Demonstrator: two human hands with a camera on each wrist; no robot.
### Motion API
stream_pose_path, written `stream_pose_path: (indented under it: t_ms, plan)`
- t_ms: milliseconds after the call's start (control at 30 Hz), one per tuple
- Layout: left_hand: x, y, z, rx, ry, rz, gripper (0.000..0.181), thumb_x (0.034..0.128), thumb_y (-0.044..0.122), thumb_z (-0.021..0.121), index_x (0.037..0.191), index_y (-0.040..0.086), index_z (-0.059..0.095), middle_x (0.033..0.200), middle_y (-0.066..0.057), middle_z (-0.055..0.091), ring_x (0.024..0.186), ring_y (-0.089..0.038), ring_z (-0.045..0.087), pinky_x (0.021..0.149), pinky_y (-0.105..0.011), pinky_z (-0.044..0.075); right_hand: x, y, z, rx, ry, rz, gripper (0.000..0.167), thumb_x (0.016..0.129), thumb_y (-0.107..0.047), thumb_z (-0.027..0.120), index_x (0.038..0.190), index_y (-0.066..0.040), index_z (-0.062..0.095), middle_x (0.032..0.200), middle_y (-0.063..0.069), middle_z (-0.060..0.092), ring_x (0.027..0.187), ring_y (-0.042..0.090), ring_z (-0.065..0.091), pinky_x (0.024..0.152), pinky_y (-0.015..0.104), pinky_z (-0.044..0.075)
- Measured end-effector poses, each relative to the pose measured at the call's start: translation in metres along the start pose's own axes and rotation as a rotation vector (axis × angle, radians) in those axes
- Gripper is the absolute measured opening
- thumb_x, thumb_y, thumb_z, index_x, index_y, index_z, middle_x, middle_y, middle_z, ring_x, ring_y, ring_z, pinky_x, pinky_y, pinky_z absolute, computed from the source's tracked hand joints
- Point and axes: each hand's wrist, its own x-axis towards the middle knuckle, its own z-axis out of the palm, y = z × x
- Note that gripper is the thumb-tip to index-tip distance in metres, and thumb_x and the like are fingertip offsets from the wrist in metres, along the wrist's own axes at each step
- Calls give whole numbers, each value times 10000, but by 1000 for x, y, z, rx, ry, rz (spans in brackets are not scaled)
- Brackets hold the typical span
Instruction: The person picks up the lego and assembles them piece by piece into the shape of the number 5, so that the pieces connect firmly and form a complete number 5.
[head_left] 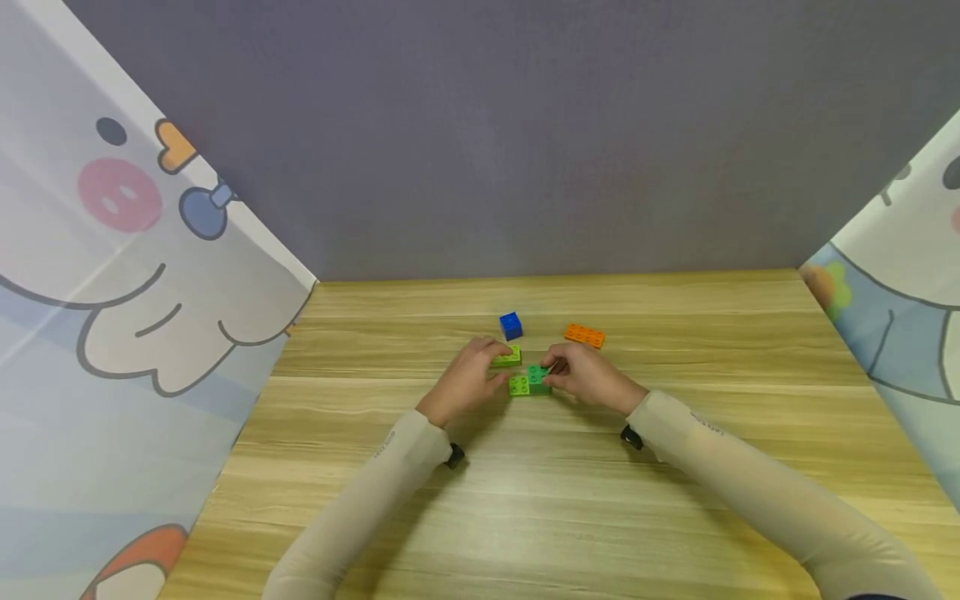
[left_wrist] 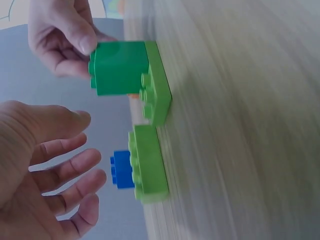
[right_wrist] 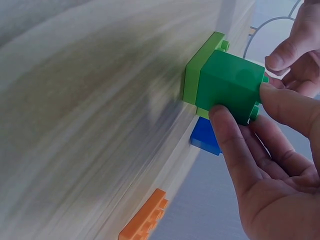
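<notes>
A dark green block [head_left: 537, 380] [left_wrist: 121, 68] [right_wrist: 229, 84] sits on the right end of a flat light green brick [head_left: 519, 386] [left_wrist: 159, 95] [right_wrist: 192, 80]. The right hand [head_left: 588, 377] [right_wrist: 270, 160] holds the dark green block between thumb and fingers. The left hand [head_left: 467, 379] [left_wrist: 45, 170] is beside a second light green brick [head_left: 510, 358] [left_wrist: 150, 162], its fingers spread and loosely bent; the left wrist view shows a gap between them and that brick. That second brick lies just behind the first one, partly covered by the left fingers in the head view.
A blue block [head_left: 511, 326] [left_wrist: 123, 169] [right_wrist: 205, 136] stands behind the light green bricks. An orange brick [head_left: 584, 336] [right_wrist: 144, 217] lies behind the right hand. The wooden table [head_left: 525, 500] meets a grey panel [head_left: 525, 142] at its far edge.
</notes>
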Motion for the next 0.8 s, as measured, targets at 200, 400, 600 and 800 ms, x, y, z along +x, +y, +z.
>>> stream_pose_path:
  t_ms: [200, 400, 600, 800]
  plan:
    - [2, -13, -1, 36, 24, -35, 367, 826, 94, 739, 1176, 70, 629, 1167, -56, 600, 1110, -254, 516, 1024, -389, 355, -1, 1, -1, -1, -4, 10, 134, 842, -86, 723, 957, -66, 658, 891, -23, 633, 802, 116, 606, 711, 281, 523]
    - [4, -24, 0, 62, -2, -91, 408, 803, 91, 758, 1188, 75, 624, 1196, -67, 600, 1123, -268, 513, 1073, -424, 283, -1, 3, 1, 9, -6, 7, 142, 846, -92, 719, 971, -69, 657, 899, -28, 630, 808, 112, 602, 710, 276, 520]
    - [4, -29, 2, 57, -50, -163, 433, 797, 140, 773, 1200, 79, 626, 1193, -63, 590, 1063, -255, 508, 1002, -393, 355, -1, 4, 2, 24, -8, 3, 149, 848, -96, 717, 978, -61, 655, 902, -21, 631, 807, 115, 602, 698, 271, 519]
    - [4, -30, 3, 53, -56, -218, 444, 800, 163, 774, 1208, 84, 616, 1175, -73, 576, 997, -245, 480, 922, -378, 403, -1, 2, 2, 37, -7, 10, 157, 847, -89, 717, 988, -50, 660, 909, -11, 635, 807, 115, 603, 699, 266, 520]
